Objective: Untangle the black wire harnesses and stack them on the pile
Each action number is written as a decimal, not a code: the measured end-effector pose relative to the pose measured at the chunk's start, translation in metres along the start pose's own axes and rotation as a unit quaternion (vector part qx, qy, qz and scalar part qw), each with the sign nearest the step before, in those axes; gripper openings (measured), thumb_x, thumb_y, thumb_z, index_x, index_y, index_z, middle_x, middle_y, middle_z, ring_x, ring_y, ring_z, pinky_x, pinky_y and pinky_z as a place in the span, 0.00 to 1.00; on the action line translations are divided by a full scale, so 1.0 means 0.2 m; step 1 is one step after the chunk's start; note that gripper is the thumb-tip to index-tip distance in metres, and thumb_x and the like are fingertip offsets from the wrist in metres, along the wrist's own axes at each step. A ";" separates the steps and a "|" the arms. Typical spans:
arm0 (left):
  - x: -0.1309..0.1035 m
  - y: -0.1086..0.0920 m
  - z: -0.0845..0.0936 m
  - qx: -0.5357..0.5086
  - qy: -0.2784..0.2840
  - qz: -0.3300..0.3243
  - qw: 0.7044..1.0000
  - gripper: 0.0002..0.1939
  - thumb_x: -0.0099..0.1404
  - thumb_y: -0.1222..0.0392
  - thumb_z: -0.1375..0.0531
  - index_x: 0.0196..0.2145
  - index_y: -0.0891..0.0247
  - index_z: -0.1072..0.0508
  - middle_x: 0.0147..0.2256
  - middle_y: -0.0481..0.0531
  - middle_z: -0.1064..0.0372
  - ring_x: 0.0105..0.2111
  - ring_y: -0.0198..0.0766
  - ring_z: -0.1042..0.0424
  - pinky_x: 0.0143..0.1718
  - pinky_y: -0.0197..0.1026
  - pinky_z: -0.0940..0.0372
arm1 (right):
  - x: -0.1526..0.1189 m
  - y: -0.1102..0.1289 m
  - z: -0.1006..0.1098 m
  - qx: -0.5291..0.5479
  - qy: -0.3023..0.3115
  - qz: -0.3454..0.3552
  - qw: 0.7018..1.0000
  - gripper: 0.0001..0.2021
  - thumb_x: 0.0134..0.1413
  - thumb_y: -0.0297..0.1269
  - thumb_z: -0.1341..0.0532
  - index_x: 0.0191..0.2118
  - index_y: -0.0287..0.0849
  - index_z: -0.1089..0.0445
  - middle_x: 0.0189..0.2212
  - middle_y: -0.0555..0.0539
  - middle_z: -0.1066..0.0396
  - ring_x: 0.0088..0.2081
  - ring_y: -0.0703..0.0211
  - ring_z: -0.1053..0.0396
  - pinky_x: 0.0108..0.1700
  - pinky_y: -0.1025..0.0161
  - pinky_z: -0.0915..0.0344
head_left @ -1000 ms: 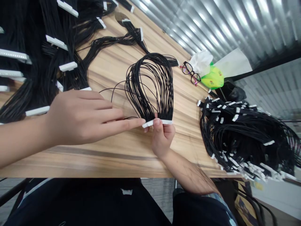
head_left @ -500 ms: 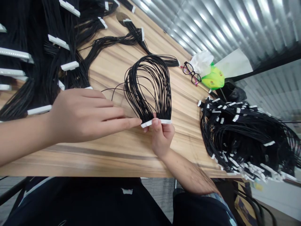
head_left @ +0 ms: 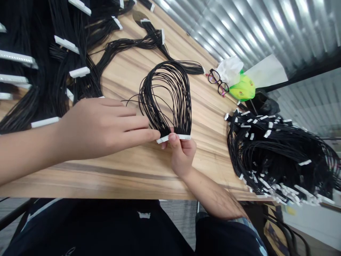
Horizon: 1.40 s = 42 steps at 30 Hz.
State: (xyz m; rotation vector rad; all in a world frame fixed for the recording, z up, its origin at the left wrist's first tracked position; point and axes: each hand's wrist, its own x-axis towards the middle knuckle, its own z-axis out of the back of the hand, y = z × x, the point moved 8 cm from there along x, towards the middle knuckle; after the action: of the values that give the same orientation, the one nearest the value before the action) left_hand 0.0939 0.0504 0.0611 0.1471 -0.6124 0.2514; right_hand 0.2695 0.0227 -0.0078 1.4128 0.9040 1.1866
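A looped wire harness of many thin black wires stands over the table, its wires meeting in a white strip connector. My right hand pinches that connector, thumb in front and fingers behind. My left hand reaches in from the left, back of the hand upward. Its fingers lie close together, with the index fingertip at the connector's left end. The left thumb is hidden, and so is whatever lies under those fingertips. A few loose wires arc out of the loop towards the left hand.
Black wire bundles with white connectors cover the table's left side. Another harness lies behind the loop. At right sits a large harness pile. Glasses, a green packet and white tissue rest near the corrugated metal wall.
Both hands and the harness stay almost in place. The connector has shifted slightly left, and the left hand has edged a little to the right against its end.
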 end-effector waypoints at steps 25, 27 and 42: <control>-0.02 -0.18 0.04 -0.279 0.008 -0.116 0.953 0.23 0.82 0.56 0.51 0.26 0.57 0.38 0.21 0.42 0.42 0.23 0.34 0.42 0.25 0.44 0.43 | 0.05 -0.04 0.02 0.054 -0.049 -0.052 0.996 0.20 0.58 0.59 0.32 0.34 0.46 0.23 0.17 0.57 0.34 0.17 0.66 0.38 0.21 0.64 0.30; -0.02 -0.16 0.02 -0.293 0.017 -0.069 0.954 0.22 0.83 0.56 0.54 0.28 0.57 0.37 0.21 0.43 0.40 0.22 0.35 0.41 0.24 0.46 0.46 | 0.04 -0.03 0.02 0.050 -0.052 -0.042 0.996 0.20 0.58 0.59 0.32 0.34 0.46 0.24 0.18 0.57 0.32 0.17 0.66 0.36 0.21 0.65 0.31; 0.01 0.00 0.03 -0.089 -0.044 0.061 0.993 0.08 0.81 0.59 0.47 0.46 0.55 0.27 0.27 0.38 0.24 0.26 0.31 0.25 0.26 0.37 0.37 | -0.03 0.00 -0.01 0.009 0.035 0.055 0.998 0.14 0.68 0.47 0.35 0.32 0.47 0.22 0.21 0.53 0.25 0.20 0.63 0.27 0.23 0.65 0.29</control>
State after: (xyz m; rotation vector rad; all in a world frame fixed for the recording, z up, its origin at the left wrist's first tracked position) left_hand 0.0923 0.0506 0.0663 -0.0507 -0.7301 0.3076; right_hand 0.2661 0.0177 -0.0094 1.4594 0.8958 1.3202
